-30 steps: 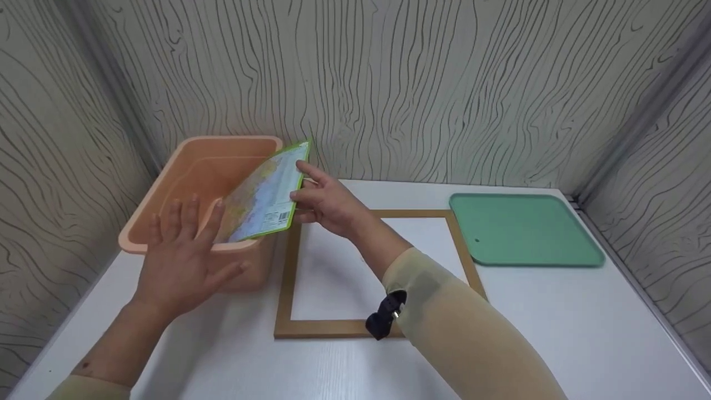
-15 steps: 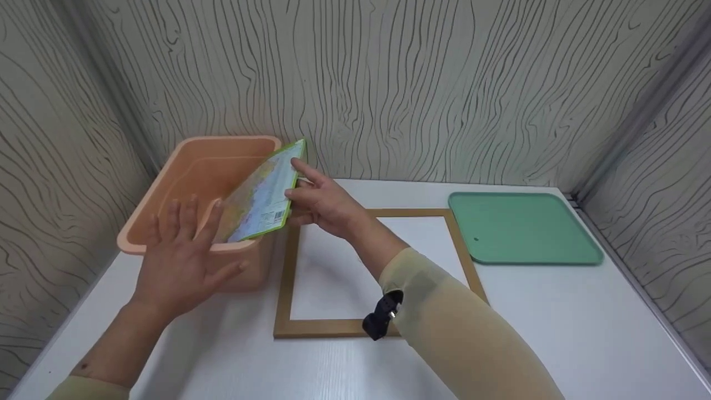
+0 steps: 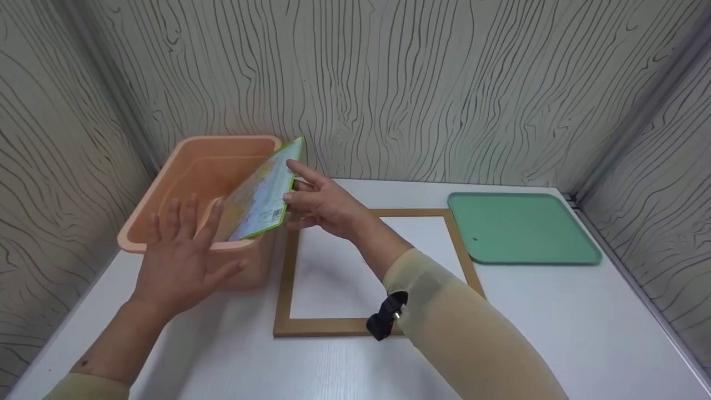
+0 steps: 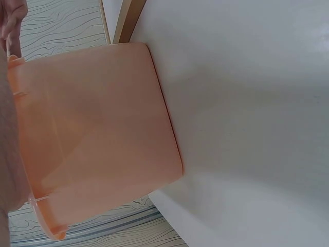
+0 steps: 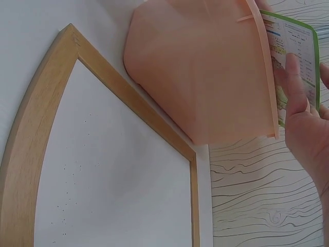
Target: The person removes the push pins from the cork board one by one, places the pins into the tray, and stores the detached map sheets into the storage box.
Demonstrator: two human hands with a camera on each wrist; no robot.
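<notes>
A map card [image 3: 261, 194] with a green border leans steeply over the right rim of a peach plastic bin [image 3: 161, 172]. My right hand [image 3: 314, 203] pinches the card's right edge, thumb on the printed face and fingers behind it. In the right wrist view the card [image 5: 295, 38] stands just past the bin's wall [image 5: 205, 67], with a finger of my right hand [image 5: 306, 128] lying on it. My left hand [image 3: 178, 255] hovers with spread fingers in front of the bin's near wall and holds nothing. The left wrist view is mostly the bin's outer wall [image 4: 92, 128].
A wooden frame [image 3: 286, 278] lies flat on the white table [image 3: 555, 333], right beside the bin. A green board [image 3: 522, 228] lies at the back right. Wood-grain walls close in the table at the back and on both sides.
My right hand has shifted the card slightly left and tipped it steeper over the bin. My left hand has stayed where it was.
</notes>
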